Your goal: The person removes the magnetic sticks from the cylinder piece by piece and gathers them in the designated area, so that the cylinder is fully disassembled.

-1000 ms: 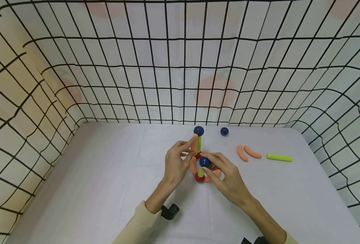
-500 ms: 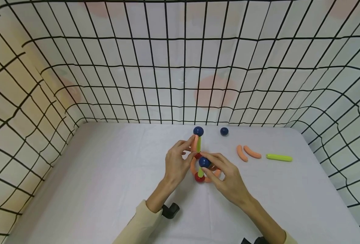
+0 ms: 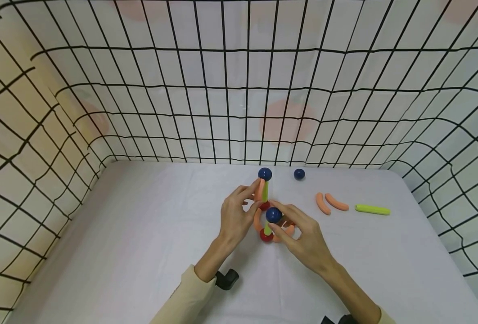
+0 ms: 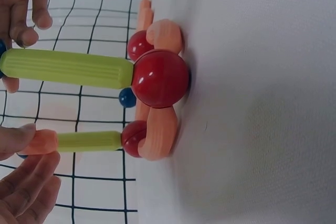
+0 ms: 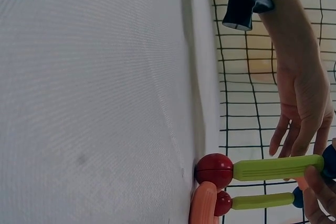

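In the head view, my left hand (image 3: 234, 218) pinches a curved orange stick (image 3: 259, 191) between thumb and fingers, beside the far upright, which a blue ball (image 3: 265, 174) tops. My right hand (image 3: 304, 240) holds the blue ball (image 3: 273, 215) on top of the near upright. Both uprights are ribbed green sticks; the left wrist view shows the near green stick (image 4: 68, 68) rising from a red ball (image 4: 160, 78) and the far green stick (image 4: 89, 141) from another red ball (image 4: 134, 138). A curved orange piece (image 4: 160, 135) joins these red balls low at the table. My right hand partly hides the base.
To the right on the white table (image 3: 142, 252) lie a loose blue ball (image 3: 299, 174), two curved orange sticks (image 3: 322, 204) and a straight green stick (image 3: 372, 209). Black mesh (image 3: 239, 85) borders the table at the back and sides.
My left fingers have shifted slightly at the curved orange stick, and more of it shows against the far upright. My right hand stays on the near blue ball.
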Tool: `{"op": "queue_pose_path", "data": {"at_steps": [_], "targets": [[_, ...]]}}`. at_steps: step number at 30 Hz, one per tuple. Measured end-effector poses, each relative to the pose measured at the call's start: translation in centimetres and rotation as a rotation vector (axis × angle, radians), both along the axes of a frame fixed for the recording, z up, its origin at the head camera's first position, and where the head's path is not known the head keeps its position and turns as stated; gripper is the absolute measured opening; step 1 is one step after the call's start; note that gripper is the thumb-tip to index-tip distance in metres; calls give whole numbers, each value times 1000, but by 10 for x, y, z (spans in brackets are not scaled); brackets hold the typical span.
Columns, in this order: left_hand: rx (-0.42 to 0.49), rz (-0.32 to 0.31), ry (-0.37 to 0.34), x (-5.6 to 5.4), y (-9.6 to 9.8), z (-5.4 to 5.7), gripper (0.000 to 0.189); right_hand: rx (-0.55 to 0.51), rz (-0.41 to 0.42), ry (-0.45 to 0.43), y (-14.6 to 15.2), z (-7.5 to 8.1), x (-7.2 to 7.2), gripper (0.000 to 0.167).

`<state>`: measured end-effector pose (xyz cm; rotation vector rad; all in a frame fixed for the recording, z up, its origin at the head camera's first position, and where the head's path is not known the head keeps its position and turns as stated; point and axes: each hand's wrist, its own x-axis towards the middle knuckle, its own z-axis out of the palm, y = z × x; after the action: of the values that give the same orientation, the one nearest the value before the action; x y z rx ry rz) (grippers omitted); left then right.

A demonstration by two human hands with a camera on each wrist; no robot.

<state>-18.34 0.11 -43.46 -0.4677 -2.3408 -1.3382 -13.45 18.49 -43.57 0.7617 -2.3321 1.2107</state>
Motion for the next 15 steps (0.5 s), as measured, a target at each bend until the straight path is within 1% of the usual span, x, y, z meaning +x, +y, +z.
{"op": "queue_pose_path", "data": {"at_steps": [4, 10, 15], "targets": [[-1, 0, 0, 0, -1, 1, 56, 5, -6, 3, 2, -2, -1, 69], [0, -9, -2, 0, -2, 2, 56, 7, -3, -36, 4, -2, 0, 66], [-3, -10, 2, 0, -2, 1, 56, -1, -3, -1, 3, -1, -1, 66]]}}
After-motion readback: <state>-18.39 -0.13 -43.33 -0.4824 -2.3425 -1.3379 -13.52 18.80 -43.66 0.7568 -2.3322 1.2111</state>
